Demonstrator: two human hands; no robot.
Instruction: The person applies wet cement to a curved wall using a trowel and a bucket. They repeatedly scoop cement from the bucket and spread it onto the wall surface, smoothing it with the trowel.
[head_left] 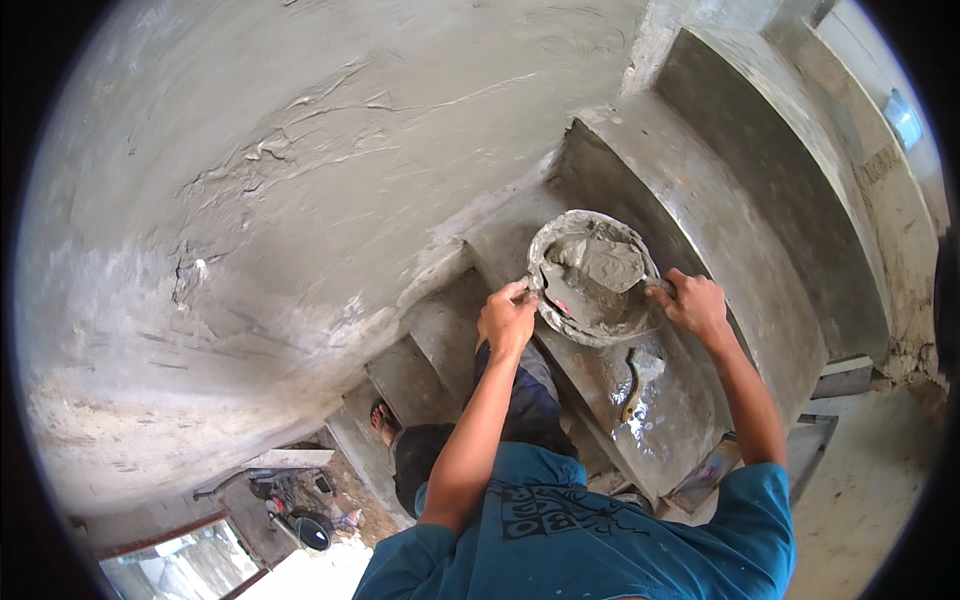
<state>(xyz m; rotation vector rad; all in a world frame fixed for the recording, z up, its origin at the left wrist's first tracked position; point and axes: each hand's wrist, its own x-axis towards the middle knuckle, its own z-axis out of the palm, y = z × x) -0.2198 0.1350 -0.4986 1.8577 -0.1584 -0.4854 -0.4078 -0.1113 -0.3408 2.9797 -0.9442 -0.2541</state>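
A round bucket (pixel 541 243) with a mortar-caked rim stands tilted over the stair steps in front of me. Wet grey mortar (pixel 610 264) lies heaped inside it, with a small reddish spot near the left wall. My left hand (pixel 508 318) is closed on the rim's left side, thumb uppermost. On the opposite side, my right hand (pixel 692 302) has its fingers curled around a mortar-coated part at the rim. Below the bucket, on a wet step, lies a hand tool (pixel 630 390) with a curved dark handle, yellowish at one end.
Curved concrete steps (pixel 700 215) rise to the upper right. Along the left runs a wall (pixel 330 200) with wet, ridged plaster. My bare foot (pixel 383 420) rests on a lower step. Down at the lower left are a dark bucket (pixel 313 531), assorted clutter and a framed pane (pixel 180 565).
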